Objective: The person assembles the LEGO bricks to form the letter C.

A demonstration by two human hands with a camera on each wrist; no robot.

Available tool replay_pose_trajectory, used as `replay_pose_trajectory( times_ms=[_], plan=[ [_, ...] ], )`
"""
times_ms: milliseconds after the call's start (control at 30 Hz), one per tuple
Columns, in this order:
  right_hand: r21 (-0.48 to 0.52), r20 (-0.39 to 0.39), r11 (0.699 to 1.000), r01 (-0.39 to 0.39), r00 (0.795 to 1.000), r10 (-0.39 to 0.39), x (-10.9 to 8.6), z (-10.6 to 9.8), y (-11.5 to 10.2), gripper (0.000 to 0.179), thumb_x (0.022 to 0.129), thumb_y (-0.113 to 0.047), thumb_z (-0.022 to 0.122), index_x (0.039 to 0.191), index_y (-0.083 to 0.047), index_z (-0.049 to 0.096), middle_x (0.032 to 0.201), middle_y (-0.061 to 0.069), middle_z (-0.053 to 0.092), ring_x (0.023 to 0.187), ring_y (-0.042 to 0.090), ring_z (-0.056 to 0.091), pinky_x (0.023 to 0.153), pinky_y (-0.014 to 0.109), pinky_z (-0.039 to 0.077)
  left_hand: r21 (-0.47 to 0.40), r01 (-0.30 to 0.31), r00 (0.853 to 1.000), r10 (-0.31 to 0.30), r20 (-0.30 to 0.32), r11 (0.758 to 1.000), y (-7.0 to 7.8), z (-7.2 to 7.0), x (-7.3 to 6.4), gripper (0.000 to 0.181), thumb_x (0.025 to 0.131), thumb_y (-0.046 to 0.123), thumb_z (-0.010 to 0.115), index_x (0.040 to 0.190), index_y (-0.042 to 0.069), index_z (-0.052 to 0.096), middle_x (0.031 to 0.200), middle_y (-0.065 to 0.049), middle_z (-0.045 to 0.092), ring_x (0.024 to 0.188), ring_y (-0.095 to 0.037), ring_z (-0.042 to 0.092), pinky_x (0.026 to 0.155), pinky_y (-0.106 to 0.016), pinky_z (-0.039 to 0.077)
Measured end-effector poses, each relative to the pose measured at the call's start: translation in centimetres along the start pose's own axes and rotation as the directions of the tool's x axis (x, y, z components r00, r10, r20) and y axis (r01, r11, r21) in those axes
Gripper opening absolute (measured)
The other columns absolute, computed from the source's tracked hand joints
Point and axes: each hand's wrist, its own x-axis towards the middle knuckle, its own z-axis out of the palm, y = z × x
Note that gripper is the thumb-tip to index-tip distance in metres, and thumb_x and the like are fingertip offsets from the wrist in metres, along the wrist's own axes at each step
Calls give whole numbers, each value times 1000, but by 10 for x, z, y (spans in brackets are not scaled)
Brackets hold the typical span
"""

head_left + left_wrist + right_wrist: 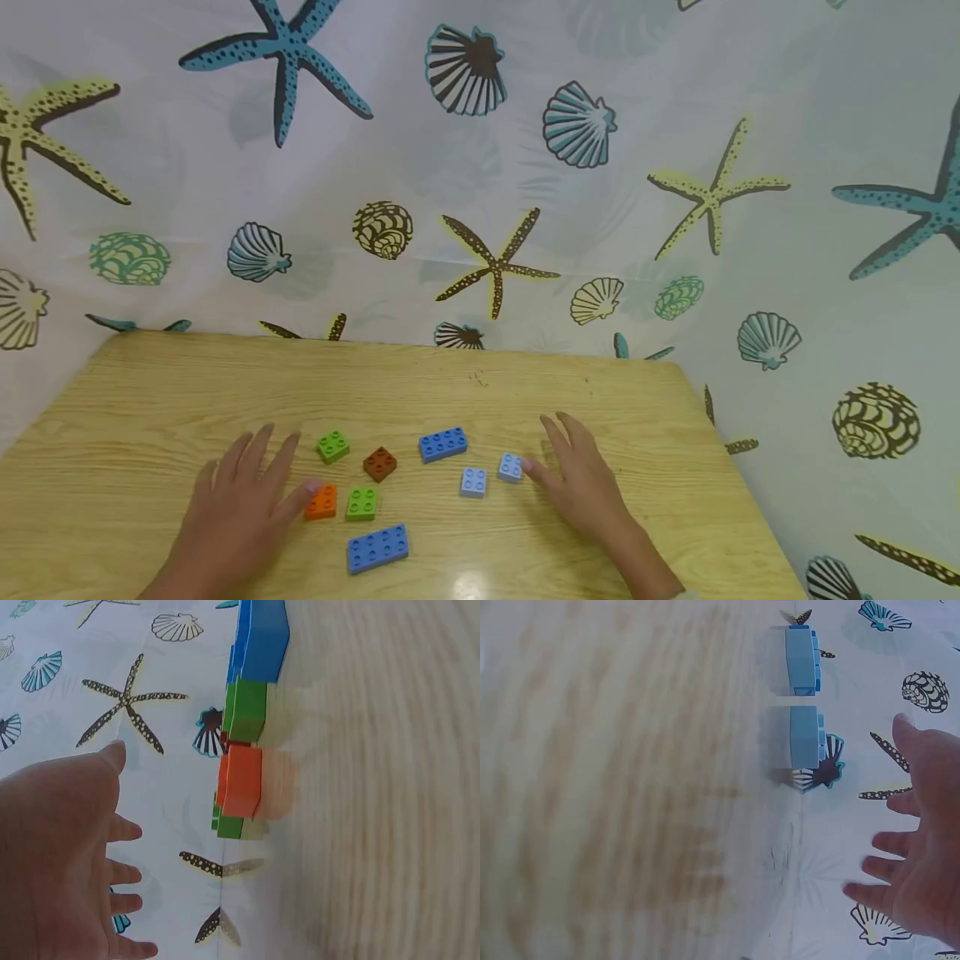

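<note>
My left hand (238, 508) hovers at the left of the table with fingers spread, its thumb tip overlapping the orange brick (322, 502) in the head view. The left wrist view shows that hand (60, 855) apart from the orange brick (241, 781). Over on the right, my right hand (581, 483) is held with fingers loosely extended, thumb beside a light blue brick (511, 467). In the right wrist view a gap lies between this hand (922, 840) and the light blue brick (805, 737). Neither hand holds anything.
Between the hands lie a second light blue brick (473, 482), a long blue brick (443, 445), another long blue brick (378, 549), a brown brick (380, 464), a green brick (332, 447) and another green brick (362, 504). A shell-patterned cloth (495, 175) hangs behind the wooden table (525, 383).
</note>
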Motion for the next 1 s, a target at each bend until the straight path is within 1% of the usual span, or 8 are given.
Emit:
replay_pose_trajectory(
  times_ms=[133,233,433,600,667,800,900,1000],
  plan=[
    [188,91,982,-20,996,3,4,2,-5,65,100,-49,59,154,-17,42,159,10,38,146,37,37,111,64,38,-63,-36,999,38,24,997,18,1,-7,73,98,57,58,148,4,49,151,-24,43,135,-49,42,103,-69,40],
    [260,146,965,-20,989,-19,7,3,-7,61,99,-43,63,152,-16,46,156,8,42,143,35,42,112,59,40,-168,25,994,-6,114,985,31,1,-10,66,95,54,64,144,11,55,147,-18,51,133,-45,47,99,-67,45],
    [271,186,962,18,980,-70,14,8,-8,55,97,-27,69,146,-11,52,147,9,51,128,31,56,103,50,50,-316,129,959,-37,279,940,42,7,-12,50,91,45,72,133,19,64,137,-7,60,125,-33,57,100,-58,49],
    [257,202,966,39,975,-93,20,14,-7,50,95,-20,72,142,-8,57,140,10,56,118,25,60,98,45,53,-385,192,932,-45,359,903,43,15,-13,45,88,36,78,128,20,66,121,3,63,98,-14,58,83,-40,53],
    [258,206,965,54,972,-110,21,16,-6,49,95,-18,72,141,-7,57,137,10,58,116,24,61,96,42,54,-402,206,925,-43,378,892,42,19,-13,45,87,35,79,128,19,67,112,4,61,89,-13,53,76,-35,49],
    [262,204,962,79,969,-136,24,20,-5,44,94,-14,72,136,-4,61,127,9,62,110,21,63,92,37,56,-450,156,930,23,367,879,39,23,-15,50,86,35,80,130,14,67,103,3,59,80,-12,50,67,-27,44],
    [252,198,964,87,970,-139,25,21,-5,37,93,-13,73,129,-5,66,121,6,64,107,18,63,90,34,56,-516,126,929,81,360,848,36,26,-16,52,86,34,80,129,8,67,104,1,62,79,-11,52,64,-24,46],
    [245,191,965,91,972,-140,26,21,-5,32,92,-13,74,123,-7,69,118,3,65,105,16,63,89,33,55,-557,136,927,93,363,820,36,28,-15,50,85,32,81,126,6,68,103,0,63,79,-13,55,64,-23,48]
  ],
)
